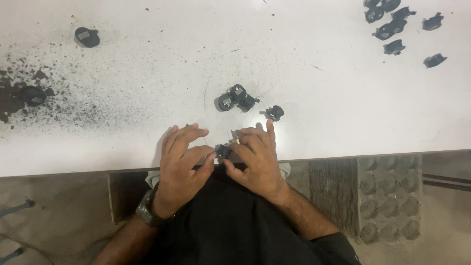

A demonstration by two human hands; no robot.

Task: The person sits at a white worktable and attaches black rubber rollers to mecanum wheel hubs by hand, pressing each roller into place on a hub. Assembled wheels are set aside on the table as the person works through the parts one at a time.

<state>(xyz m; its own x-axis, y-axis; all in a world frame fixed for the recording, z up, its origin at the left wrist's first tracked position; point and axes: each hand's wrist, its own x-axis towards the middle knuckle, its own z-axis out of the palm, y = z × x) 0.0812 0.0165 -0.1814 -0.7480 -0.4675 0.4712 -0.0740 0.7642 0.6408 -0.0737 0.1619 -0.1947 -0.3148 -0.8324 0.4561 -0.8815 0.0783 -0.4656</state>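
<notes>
Both hands meet at the near edge of the white counter (pixel 304 88), backs turned up and wrists angled inward from either side. The left hand (pixel 184 164), with a dark watch (pixel 147 212) on its wrist, has its fingers spread and curled forward, thumb and forefinger closed as a grip on the left side of a small black part (pixel 223 151). The right hand (pixel 257 162) pinches the same part from the right, its forefinger stretched straight out over the counter. The part sits between the fingertips, right at the counter's edge; it is too small and too covered to tell its long axis or which way it faces. Just beyond lie a cluster of three similar black parts (pixel 236 97) and a single one (pixel 275 113).
</notes>
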